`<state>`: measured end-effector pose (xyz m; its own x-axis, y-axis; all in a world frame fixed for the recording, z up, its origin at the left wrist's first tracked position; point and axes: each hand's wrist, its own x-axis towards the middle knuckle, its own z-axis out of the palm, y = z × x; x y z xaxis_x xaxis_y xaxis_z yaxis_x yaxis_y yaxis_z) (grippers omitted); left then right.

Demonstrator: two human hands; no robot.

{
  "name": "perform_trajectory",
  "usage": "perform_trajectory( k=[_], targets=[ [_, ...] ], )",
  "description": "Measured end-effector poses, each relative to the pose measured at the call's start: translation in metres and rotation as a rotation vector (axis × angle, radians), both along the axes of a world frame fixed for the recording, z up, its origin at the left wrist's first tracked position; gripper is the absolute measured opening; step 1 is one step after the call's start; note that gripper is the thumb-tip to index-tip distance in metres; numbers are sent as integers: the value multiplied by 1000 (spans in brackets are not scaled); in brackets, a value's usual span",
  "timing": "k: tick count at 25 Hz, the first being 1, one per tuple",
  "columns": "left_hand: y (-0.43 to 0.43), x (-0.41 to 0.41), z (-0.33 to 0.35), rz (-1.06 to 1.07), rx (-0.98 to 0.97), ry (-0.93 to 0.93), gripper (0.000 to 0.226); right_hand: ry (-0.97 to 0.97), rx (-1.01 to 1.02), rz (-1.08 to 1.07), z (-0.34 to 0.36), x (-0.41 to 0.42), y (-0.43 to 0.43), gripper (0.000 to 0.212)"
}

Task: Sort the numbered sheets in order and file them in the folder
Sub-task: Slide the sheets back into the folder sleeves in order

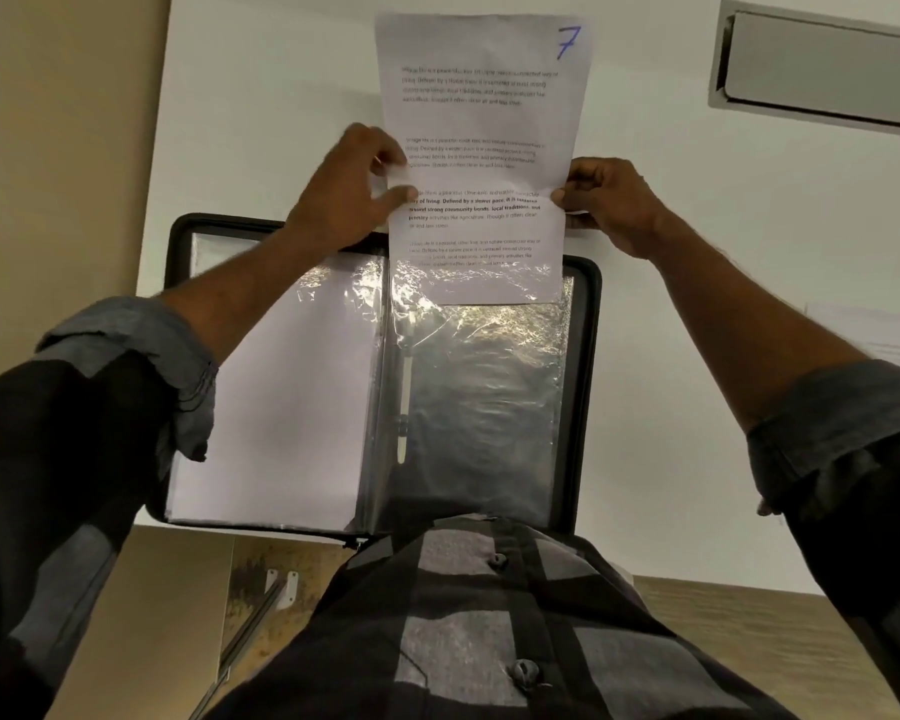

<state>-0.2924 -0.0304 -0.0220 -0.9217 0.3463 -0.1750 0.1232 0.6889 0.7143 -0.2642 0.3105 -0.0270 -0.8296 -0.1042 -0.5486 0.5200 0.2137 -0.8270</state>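
A printed sheet (481, 116) marked with a blue 7 at its top right stands over the far edge of the open black folder (585, 356). Its lower end sits a short way inside the clear plastic sleeve (484, 397) on the folder's right side. My left hand (352, 187) pinches the sheet's left edge and my right hand (606, 200) pinches its right edge, both at mid height. The sleeve page on the folder's left side (281, 397) holds white paper with its blank side up.
The folder lies on a white table (697, 356) near its front edge. A grey recessed slot (822, 65) is set into the table at the far right. Faint sheets lie at the right edge (874, 330). Tan floor shows to the left.
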Motion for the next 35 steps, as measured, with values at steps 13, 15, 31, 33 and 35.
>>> perform_trajectory(
  k=[13, 15, 31, 33, 35],
  targets=[
    [3, 10, -23, 92, 311, -369, 45, 340, 325, -64, 27, -42, 14, 56],
    [2, 11, -24, 87, 309, -363, 44, 502, 479, 154, 48, -72, 1, 54],
    [-3, 121, -14, -157, -58, 140, 61, 81, 683, 856, 38, -120, -47, 23],
    [2, 148, -20, -230, -105, 128, 64, 8, 592, 845, 30, -114, -42, 21],
    [3, 174, -29, -267, -135, 139, 66, -107, 448, 844, 20, -103, -47, 17]
  ],
)
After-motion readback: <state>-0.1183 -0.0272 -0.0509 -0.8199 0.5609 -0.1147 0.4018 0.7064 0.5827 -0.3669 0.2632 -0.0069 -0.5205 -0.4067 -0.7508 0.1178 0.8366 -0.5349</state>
